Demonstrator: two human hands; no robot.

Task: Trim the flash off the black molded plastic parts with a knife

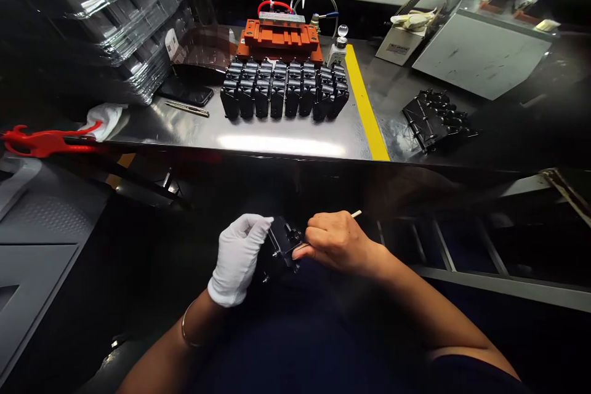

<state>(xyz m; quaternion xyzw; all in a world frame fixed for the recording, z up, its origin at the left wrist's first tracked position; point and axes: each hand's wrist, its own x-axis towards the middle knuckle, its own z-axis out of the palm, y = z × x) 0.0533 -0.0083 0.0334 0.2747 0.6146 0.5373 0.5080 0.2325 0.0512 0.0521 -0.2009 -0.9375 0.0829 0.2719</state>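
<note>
My left hand (239, 255), in a white glove, grips a black molded plastic part (282, 241) with small metal pins along its edge. Bare and closed, my right hand (339, 240) meets the part from the right. A thin pale stick (356, 214) pokes out above its knuckles; the tool's other end is hidden by my fingers and the part. Both hands are in front of my body, below the bench edge. On the bench beyond stand rows of similar black parts (277, 97).
An orange fixture (281, 40) stands behind the rows, beside a small pump bottle (338, 49). Tweezers (187, 109) and a phone (189, 91) lie left. Right of the yellow tape (364, 101) are more black parts (434, 120). Stacked clear trays (124, 18) rise at left, red-handled scissors (46, 140) below.
</note>
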